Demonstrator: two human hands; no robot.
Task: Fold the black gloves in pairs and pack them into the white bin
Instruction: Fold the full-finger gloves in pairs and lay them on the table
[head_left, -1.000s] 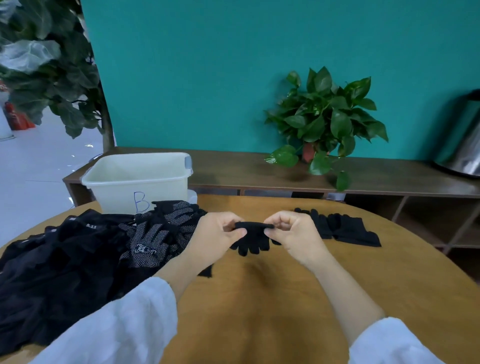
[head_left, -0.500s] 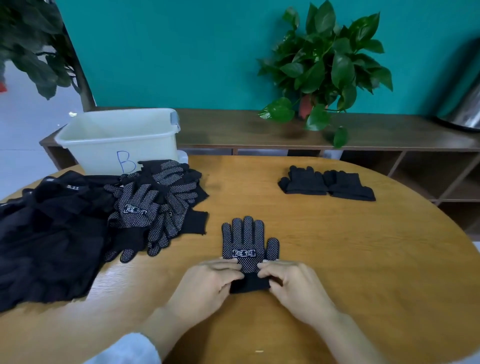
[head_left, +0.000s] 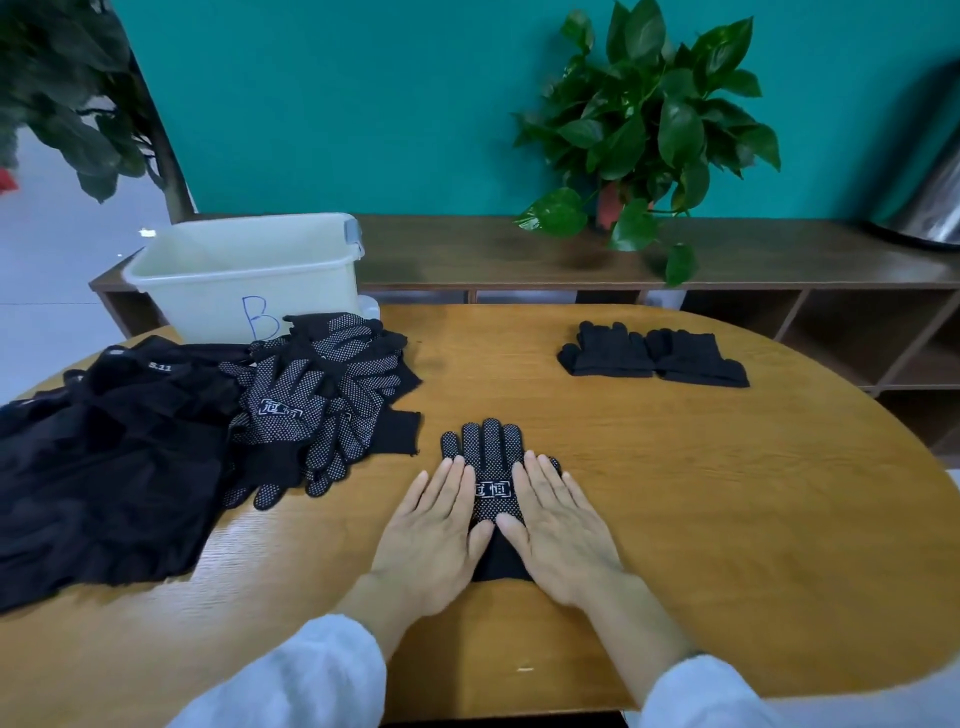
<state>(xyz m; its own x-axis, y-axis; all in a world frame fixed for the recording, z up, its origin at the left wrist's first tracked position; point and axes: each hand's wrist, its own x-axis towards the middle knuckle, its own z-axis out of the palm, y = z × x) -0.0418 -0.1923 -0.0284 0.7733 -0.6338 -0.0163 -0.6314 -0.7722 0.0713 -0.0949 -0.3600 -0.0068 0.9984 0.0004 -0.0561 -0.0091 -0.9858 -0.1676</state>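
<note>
The black knitted glove with white grip dots and a white logo panel (head_left: 488, 467) now lies flat on the round wooden table (head_left: 727, 493), fingers pointing away from the person. A second ago it was bunched in the air between pinching fingertips; half a second ago it was down with both hands curled at its cuff. Now the left hand (head_left: 434, 525) and the right hand (head_left: 558, 522) are spread out with straight fingers, palms down, lying side by side on the two edges of the glove and pressing it smooth; neither grips anything. The dotted fingers and the logo show between and beyond the hands, the plain cuff just below the thumbs.

It reads as the flattening step done or nearly so. I cannot tell whether one glove or a stacked pair lies under the hands.

The heap of loose black dotted gloves (head_left: 322, 400) sits to the left, partly over a pile of dark clothing (head_left: 104, 467), so plenty is left to sort. Two folded black bundles (head_left: 654, 356) wait at the far right of the table. The white plastic bin marked with a blue "B" (head_left: 234, 270) stands behind the heap, and from here nothing shows inside it, so packing looks not yet begun.
</note>
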